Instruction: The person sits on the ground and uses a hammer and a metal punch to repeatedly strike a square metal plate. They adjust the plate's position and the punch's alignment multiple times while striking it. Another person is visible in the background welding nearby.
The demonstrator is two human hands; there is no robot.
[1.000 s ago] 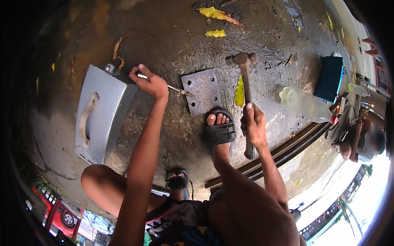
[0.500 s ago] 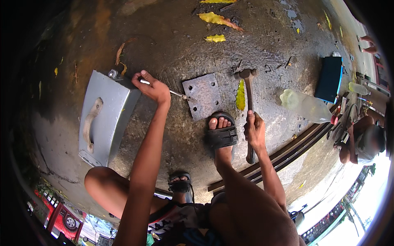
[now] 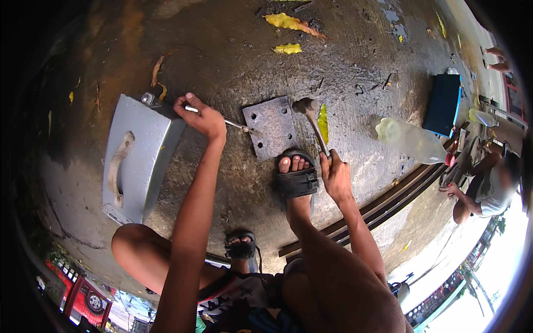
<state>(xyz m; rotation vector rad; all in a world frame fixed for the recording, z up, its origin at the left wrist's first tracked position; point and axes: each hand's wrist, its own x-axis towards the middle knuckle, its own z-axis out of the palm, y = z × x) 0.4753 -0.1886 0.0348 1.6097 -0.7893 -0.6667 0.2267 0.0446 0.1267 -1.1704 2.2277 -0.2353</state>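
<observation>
My left hand [image 3: 204, 117] is closed round a slim, shiny metal tool [image 3: 233, 124] that looks like pliers or tongs. The tool's tip rests over the left part of a thick square steel plate [image 3: 272, 127] with holes near its corners, lying on the ground. Whether the jaws hold a small piece there is too small to tell. A hammer [image 3: 319, 130] is in my right hand [image 3: 337, 180], gripped by its handle. Its head hangs close to the plate's upper right corner. My sandalled foot [image 3: 298, 173] stands at the plate's near edge.
A grey metal box [image 3: 136, 161] with a strap handle stands beside my left hand. Rightward lie a yellow leaf [image 3: 323, 125], a cloudy plastic bottle [image 3: 413, 141], a dark blue box [image 3: 442, 105] and long metal bars [image 3: 383, 208]. Another person [image 3: 491, 186] sits at the far right.
The hammer has swung left, its head now nearer the plate, and my right hand has moved slightly left with it. My left hand keeps its hold on the metal tool.
</observation>
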